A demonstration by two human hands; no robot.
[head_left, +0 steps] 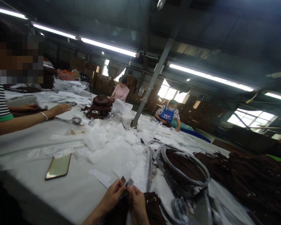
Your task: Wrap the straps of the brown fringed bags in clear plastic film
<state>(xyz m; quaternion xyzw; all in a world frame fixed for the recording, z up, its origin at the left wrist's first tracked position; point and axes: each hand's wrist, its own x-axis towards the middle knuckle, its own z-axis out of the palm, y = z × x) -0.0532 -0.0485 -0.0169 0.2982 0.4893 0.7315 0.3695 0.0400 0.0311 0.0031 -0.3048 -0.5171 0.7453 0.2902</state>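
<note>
Left hand (112, 195) and right hand (137, 203) are closed in a pinch on a small tag (126, 182), held above a brown garment (152, 207) — further brown garments (248, 178) lie heaped on the counter (67, 200), beside white paper slips (103, 140).

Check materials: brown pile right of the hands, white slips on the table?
The brown pile looks like soft matte fabric, lying in loose folds. The white slips look like thin paper or nonwoven sheet: flat, matte, creased; the view can't settle which.
</note>
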